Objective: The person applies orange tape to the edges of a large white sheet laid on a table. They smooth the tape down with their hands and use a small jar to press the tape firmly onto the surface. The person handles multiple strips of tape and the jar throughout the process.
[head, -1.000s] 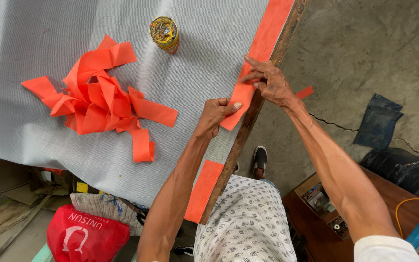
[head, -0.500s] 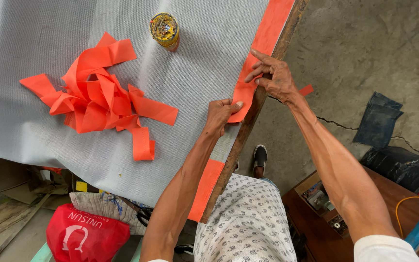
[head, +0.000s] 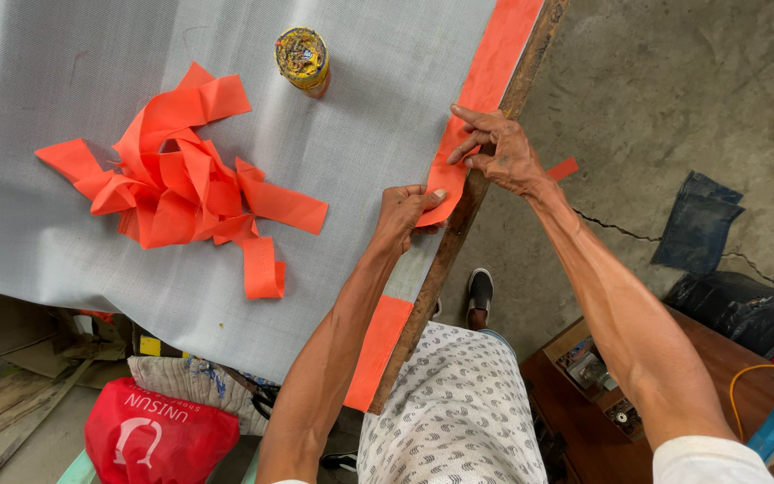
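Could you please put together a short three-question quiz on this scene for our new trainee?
1. Which hand pinches the lower end of the orange strip at the frame's edge?
2. True or false: the small yellow can stands among the loose orange strips.
3. What lies on the concrete floor to the right of the wooden frame: a) a dark blue cloth piece, b) a hammer, c) a bucket?

Key
1. The left hand; the right hand presses the strip farther up.
2. False: it stands apart from them, on the grey mesh.
3. a
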